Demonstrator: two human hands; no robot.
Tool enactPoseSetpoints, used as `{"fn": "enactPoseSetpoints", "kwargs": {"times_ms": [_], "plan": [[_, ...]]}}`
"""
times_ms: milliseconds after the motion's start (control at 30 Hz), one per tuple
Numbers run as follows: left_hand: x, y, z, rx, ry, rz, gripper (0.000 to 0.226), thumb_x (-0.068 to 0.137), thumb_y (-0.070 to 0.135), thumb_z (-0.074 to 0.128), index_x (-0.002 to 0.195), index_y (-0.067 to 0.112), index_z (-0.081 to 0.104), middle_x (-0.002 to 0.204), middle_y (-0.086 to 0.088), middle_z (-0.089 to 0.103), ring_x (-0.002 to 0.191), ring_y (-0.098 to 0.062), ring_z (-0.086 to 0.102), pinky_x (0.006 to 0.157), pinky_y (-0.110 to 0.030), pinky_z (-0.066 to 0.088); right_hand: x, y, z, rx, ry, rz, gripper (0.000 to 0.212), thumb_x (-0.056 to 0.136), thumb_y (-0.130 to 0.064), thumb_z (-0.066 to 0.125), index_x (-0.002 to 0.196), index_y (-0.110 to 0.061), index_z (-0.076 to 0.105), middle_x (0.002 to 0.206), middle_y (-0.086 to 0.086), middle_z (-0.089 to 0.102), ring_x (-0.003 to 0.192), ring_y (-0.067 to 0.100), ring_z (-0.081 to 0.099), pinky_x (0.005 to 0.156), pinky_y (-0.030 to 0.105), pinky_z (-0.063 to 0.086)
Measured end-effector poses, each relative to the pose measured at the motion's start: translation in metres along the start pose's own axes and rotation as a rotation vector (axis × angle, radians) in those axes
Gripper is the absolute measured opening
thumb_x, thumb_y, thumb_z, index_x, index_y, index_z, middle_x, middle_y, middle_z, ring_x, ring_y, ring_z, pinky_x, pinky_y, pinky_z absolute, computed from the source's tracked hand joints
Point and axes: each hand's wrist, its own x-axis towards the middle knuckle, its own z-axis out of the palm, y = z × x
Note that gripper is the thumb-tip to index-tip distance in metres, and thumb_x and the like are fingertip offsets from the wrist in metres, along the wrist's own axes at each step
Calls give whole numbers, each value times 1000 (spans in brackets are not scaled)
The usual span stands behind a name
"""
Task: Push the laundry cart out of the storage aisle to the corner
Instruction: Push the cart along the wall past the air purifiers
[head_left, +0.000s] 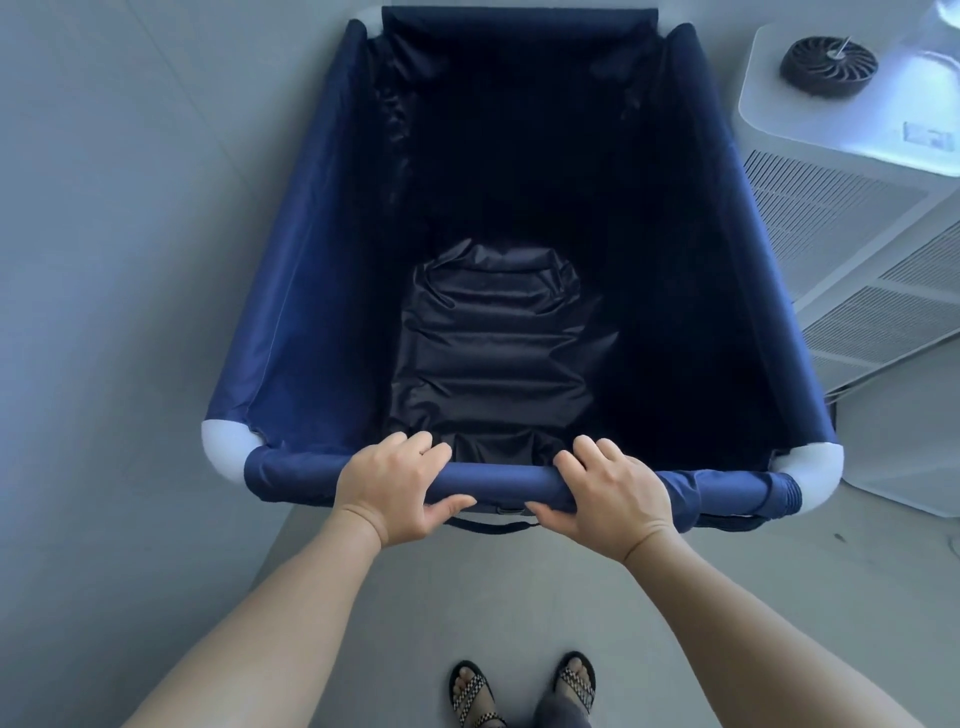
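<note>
Both hands were on the near rail of the laundry cart (322, 291), side by side with a short gap between them. The left hand (387, 486) and right hand (610, 491) each had fingers curled over the top of the fabric-covered bar and thumbs tucked under it, so wrapped tight around it. The cart sat on the grey floor (467, 597), right beside a white air purifier (857, 249).
</note>
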Motion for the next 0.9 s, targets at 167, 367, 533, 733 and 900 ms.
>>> {"fn": "enactPoseSetpoints", "kwargs": {"times_ms": [167, 367, 533, 733, 900], "plan": [[1, 0, 1, 23, 2, 7, 47, 61, 61, 71, 65, 17, 55, 57, 5, 49, 45, -18, 45, 37, -20, 21, 0, 1, 1, 0, 8, -17, 47, 63, -60, 68, 67, -13, 59, 62, 1, 49, 51, 19, 45, 41, 23, 30], [1, 0, 2, 21, 5, 20, 44, 63, 62, 66, 67, 19, 57, 58, 6, 50, 46, -17, 46, 36, -21, 23, -1, 2, 2, -5, 7, -22, 47, 64, -61, 65, 66, -14, 58, 61, 0, 48, 50, 18, 43, 43, 22, 25], [-3, -1, 4, -7, -8, 4, 45, 72, 66, 53, 79, 21, 58, 67, 7, 51, 57, -17, 48, 42, -23, 28, -2, 1, -1, -15, -27, -13, 48, 67, -62, 61, 69, -14, 60, 63, 1, 51, 52, 19, 46, 43, 23, 26], [-7, 2, 2, -61, -108, -87, 52, 77, 72, 35, 93, 27, 55, 77, 12, 44, 74, -16, 50, 56, -29, 35, -4, 1, -9, 27, -172, 7, 50, 78, -64, 54, 84, -14, 58, 78, 3, 54, 67, 21, 49, 50, 28, 30], [-16, 13, -3, -63, -187, -192, 47, 83, 67, 42, 113, 34, 53, 96, 7, 54, 89, -18, 52, 79, -33, 35, -9, -1, -15, 53, -312, 50, 57, 84, -68, 41, 106, -17, 54, 97, 2, 55, 87, 22, 51, 67, 30, 36]]}}
